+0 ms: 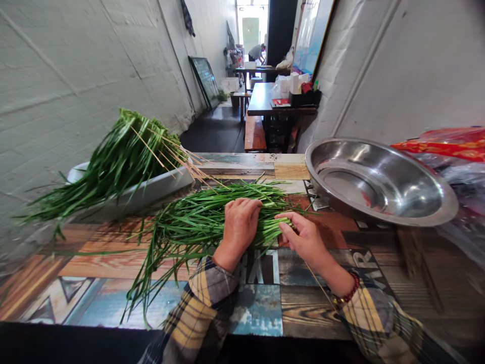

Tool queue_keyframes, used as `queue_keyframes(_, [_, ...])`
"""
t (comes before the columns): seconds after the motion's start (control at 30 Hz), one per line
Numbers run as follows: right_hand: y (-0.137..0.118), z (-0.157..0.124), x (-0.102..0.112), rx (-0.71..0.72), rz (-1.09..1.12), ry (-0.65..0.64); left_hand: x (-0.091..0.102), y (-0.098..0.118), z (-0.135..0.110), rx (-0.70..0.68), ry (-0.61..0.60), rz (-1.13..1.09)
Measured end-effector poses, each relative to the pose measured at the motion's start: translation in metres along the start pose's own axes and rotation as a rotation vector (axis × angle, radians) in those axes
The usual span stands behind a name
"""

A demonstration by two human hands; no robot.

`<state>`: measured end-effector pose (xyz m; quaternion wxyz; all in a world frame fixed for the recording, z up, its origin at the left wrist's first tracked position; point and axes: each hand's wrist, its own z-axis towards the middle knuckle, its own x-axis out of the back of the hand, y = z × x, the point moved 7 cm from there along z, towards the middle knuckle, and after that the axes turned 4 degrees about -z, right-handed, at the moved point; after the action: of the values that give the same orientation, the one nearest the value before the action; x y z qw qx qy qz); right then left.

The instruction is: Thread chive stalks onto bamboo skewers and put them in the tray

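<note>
A white tray [132,194] sits at the table's [106,263] far left corner. It is heaped with flat green chive bundles [109,164], and pale, thin wooden skewers [178,156] stick out of it toward the middle. Just beside it, across the table's middle, lie the loose chives [182,227]: long, limp, glossy blades. Their tips fan out toward the near left edge and their cut ends are gathered to the right.

The left hand [239,222] lies palm down on this sheaf, with the fingers curled over its far side and clasping it. The right hand [305,238] is nearly closed, its thumb and fingers pinching the cut ends. A thin stick [320,287] runs under it toward the beaded wrist. Whether the hand grips the stick cannot be told.

The work looks like squaring up the stem ends for skewering. Doing it well seems to call for firm, even pressure from the left hand so the slippery blades stay flat and parallel. The right hand should keep the ends level and pinch lightly, since the blades bruise and kink easily.

Near the far right corner rests a wide, shallow steel basin [379,184], smooth and mirror-bright. Crinkled clear and red plastic bags [450,146] lie along the right edge. The tabletop is a patchwork of printed, worn-looking wood planks.
</note>
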<state>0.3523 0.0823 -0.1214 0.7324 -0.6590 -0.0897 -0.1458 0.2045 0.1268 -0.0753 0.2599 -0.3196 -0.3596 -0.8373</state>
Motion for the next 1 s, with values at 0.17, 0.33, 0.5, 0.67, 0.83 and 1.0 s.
queue_keyframes(0.17, [-0.003, 0.0, 0.0, 0.015, -0.01, 0.0, 0.005, 0.003, 0.002, -0.027, 0.038, -0.042])
queue_keyframes(0.33, [-0.003, -0.001, 0.001, 0.018, 0.001, 0.002, -0.006, 0.001, 0.002, 0.022, -0.054, -0.344])
queue_keyframes(0.5, [0.003, -0.001, -0.001, -0.028, 0.103, -0.01, -0.012, 0.002, 0.0, 0.058, -0.092, -0.492])
queue_keyframes(0.67, [0.004, -0.001, -0.003, -0.058, 0.169, -0.01, -0.012, 0.005, 0.0, 0.066, -0.119, -0.511])
queue_keyframes(0.83, [0.003, -0.001, -0.003, -0.067, 0.162, -0.007, -0.011, 0.008, 0.0, 0.065, -0.122, -0.522])
queue_keyframes(1.0, [0.005, -0.001, -0.002, -0.059, 0.14, 0.001, -0.01, 0.008, 0.0, 0.063, -0.102, -0.526])
